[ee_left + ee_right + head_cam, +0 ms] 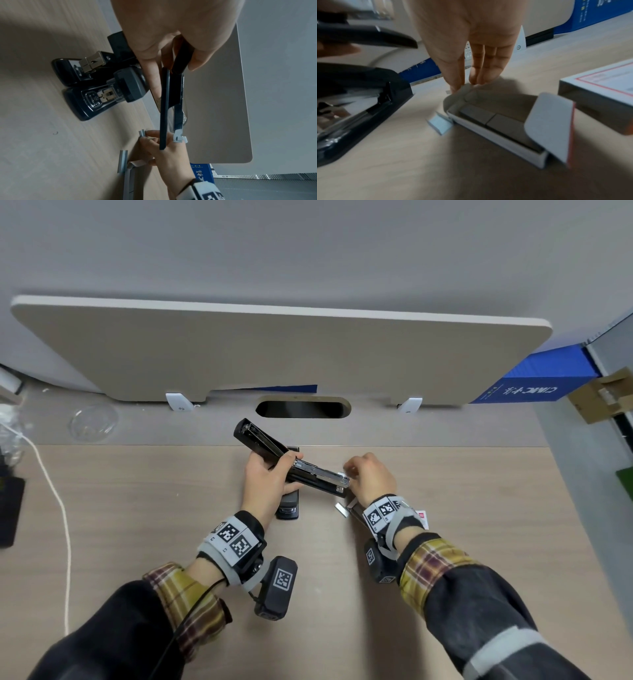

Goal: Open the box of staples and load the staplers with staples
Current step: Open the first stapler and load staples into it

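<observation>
Dark sleeves (479, 604) over yellow plaid cuffs (431, 563); grey wrist straps (233, 539) bearing black-and-white square markers.

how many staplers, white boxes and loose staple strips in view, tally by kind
staplers: 3, one open in the left hand, two on the desk
white boxes: 2, one opened
loose staple strips: 2, one pinched by the right hand, one on the desk
total: 7
</observation>
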Demonstrator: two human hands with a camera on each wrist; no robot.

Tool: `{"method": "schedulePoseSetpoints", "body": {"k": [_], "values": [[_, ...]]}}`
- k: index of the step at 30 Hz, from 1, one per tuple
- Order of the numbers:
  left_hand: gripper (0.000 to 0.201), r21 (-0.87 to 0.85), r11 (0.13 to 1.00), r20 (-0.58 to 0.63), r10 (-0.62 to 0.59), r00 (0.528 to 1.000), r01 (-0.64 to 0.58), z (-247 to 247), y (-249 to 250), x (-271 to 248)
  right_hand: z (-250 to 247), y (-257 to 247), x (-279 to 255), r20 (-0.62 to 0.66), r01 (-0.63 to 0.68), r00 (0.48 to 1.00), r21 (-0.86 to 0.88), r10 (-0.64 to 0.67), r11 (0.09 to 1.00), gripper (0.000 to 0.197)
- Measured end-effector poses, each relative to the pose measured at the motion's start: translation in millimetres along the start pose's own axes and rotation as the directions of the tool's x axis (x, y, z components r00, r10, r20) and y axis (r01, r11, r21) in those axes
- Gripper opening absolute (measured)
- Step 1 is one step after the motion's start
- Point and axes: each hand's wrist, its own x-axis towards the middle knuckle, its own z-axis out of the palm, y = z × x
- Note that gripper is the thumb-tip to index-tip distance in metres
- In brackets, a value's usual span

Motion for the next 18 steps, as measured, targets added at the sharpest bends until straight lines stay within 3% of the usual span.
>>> {"method": "schedulePoseSetpoints", "body": {"k": [5,8,9,11,13,18], "values": [[0.015,0.000,1.000,-0.008,0.001,1.000,-0.001,0.5,-0.6,2.6,0.8,-4.5,3.9,0.031,0.068,0.997,-0.079,-0.066,0.995,0.014],[0.010,0.002,1.000,-0.006,0.002,1.000,-0.002,1.6,-1.3,3.7,-2.6,-1.3,6.4,-0.012,-0.039,0.999,0.164,0.042,0.986,0.006],[0.009,0.008,1.000,-0.007,0.004,1.000,-0.004,1.9,-1.4,4.3,-5.7,-0.7,5.6,-0.031,-0.091,0.994,0.336,0.108,0.938,0.008],[0.011,0.020,1.000,-0.007,0.004,1.000,-0.004,1.8,-2.1,5.5,-14.0,-1.7,-0.4,-0.019,-0.158,0.975,0.641,0.222,0.751,0.009],[0.019,0.027,1.000,-0.008,0.006,1.000,-0.006,2.2,-3.0,6.2,-24.5,-4.1,-10.4,0.018,-0.156,0.973,0.785,0.229,0.600,0.010],[0.021,0.056,0.998,-0.006,0.001,1.000,-0.001,6.1,-5.9,7.9,-43.5,-15.1,-27.1,-0.019,-0.014,0.999,0.820,0.050,0.573,0.017]]}}
